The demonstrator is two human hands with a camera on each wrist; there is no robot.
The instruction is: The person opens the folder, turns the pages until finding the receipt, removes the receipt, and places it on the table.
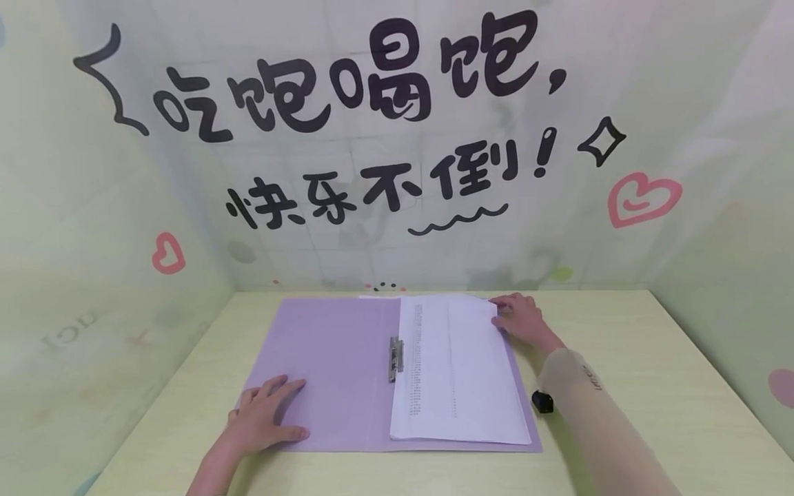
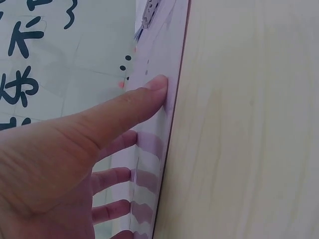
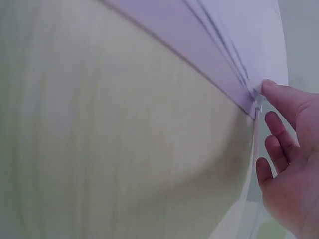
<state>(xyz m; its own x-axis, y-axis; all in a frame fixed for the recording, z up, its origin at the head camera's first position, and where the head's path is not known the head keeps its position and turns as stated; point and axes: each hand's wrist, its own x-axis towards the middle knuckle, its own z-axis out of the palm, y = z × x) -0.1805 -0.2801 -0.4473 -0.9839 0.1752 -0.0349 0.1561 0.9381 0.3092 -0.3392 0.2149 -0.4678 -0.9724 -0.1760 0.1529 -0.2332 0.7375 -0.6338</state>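
Observation:
A purple file folder (image 1: pixel 329 358) lies open on the table. A metal clip (image 1: pixel 394 359) sits beside its spine, and a stack of printed white papers (image 1: pixel 477 372) covers its right side. My left hand (image 1: pixel 263 420) rests on the lower left of the purple cover, fingers spread and thumb (image 2: pixel 158 83) near the front edge. At the papers' far right corner, my right hand (image 1: pixel 520 318) pinches the sheets, its thumb (image 3: pixel 269 85) on the top face. In the right wrist view the page edges (image 3: pixel 224 42) fan slightly apart; the fingertip behind them is hidden.
The pale wooden table (image 1: pixel 633 372) meets a white wall covering (image 1: pixel 347 255) with black lettering at the back. A small black object (image 1: pixel 542 401) is by the right sleeve (image 1: pixel 595 413), close to the folder's right edge. Side panels stand left and right.

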